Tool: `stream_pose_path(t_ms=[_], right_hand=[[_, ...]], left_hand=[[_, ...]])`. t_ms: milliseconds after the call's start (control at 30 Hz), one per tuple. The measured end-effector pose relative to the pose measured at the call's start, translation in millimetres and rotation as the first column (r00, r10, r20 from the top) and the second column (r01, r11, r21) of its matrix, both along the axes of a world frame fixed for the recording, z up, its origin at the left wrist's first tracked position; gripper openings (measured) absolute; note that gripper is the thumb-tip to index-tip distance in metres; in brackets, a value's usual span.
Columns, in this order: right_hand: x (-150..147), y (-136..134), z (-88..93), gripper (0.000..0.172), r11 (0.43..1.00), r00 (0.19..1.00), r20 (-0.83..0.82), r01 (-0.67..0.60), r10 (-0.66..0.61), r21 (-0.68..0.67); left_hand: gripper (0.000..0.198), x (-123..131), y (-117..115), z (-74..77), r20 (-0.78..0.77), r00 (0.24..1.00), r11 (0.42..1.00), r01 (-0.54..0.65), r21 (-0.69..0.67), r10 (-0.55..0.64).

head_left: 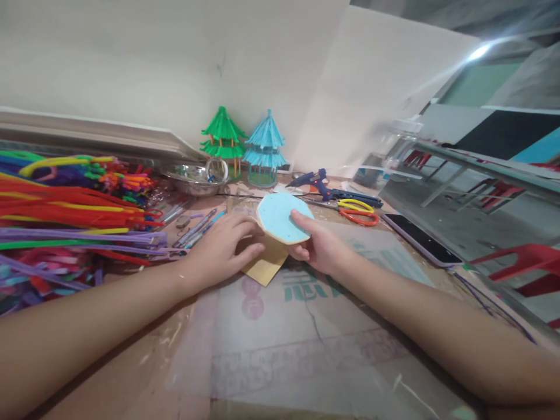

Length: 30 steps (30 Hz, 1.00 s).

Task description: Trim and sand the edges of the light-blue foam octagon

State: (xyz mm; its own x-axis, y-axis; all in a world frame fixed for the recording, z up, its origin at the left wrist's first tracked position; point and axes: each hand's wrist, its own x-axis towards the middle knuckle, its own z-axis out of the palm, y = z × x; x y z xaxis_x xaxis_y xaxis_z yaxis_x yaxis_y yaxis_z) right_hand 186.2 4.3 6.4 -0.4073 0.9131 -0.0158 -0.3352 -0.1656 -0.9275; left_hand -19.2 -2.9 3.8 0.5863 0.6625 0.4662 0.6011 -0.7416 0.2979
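Note:
A light-blue, many-sided disc (282,217) with a tan edge is tilted up over the worktop. My right hand (321,244) grips its right side, thumb on the blue face and fingers curled underneath. At the disc's left edge, my left hand (231,242) is closed around a small tan sheet (266,269), its thumb near the sheet's upper left. That hand's fingertips are partly hidden. Part of the sheet lies behind the disc. Below both hands, a clear printed plastic sheet (297,338) covers the table.
Bundles of coloured pipe cleaners (65,204) fill the left side. Behind stand a metal bowl (192,178), a green pagoda model (223,140) and a blue one (265,149). A glue gun (317,182), scissors (356,211) and phone (420,238) lie to the right. Pens (199,228) lie left.

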Motion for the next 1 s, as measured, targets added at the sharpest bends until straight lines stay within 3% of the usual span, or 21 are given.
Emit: stream_pose_path(t_ms=[167, 400, 600, 800, 900, 1000], right_hand=[[-1, -2, -0.4, 0.044, 0.999, 0.999, -0.009, -0.05, 0.05, 0.01], [-3, -6, 0.9, 0.042, 1.0, 0.993, 0.116, -0.018, 0.015, 0.02], [-4, -7, -1.9, 0.041, 0.989, 0.975, 0.219, -0.077, 0.048, 0.126], [-3, -12, -0.3, 0.042, 0.938, 0.953, 0.23, 0.113, -0.195, 0.327], [-8, -20, 4.1, 0.038, 0.879, 0.922, 0.297, 0.085, -0.248, 0.47], [-10, -24, 6.6, 0.027, 0.874, 0.895, 0.335, 0.113, -0.296, 0.473]], left_hand=[[0.025, -1, -1, 4.0, 0.077, 0.996, 0.998, -0.045, 0.039, 0.042], [0.029, -1, -3, 7.2, 0.08, 0.997, 1.0, -0.018, 0.007, 0.018], [0.034, 0, -7, 13.1, 0.175, 0.98, 0.986, -0.068, -0.154, 0.095], [0.034, 2, -6, 13.7, 0.262, 0.953, 0.963, -0.082, -0.256, 0.151], [0.035, 4, -5, 11.6, 0.201, 0.975, 0.978, -0.054, -0.203, 0.096], [0.028, 4, -5, 8.7, 0.132, 0.991, 0.995, -0.003, -0.104, 0.017]])
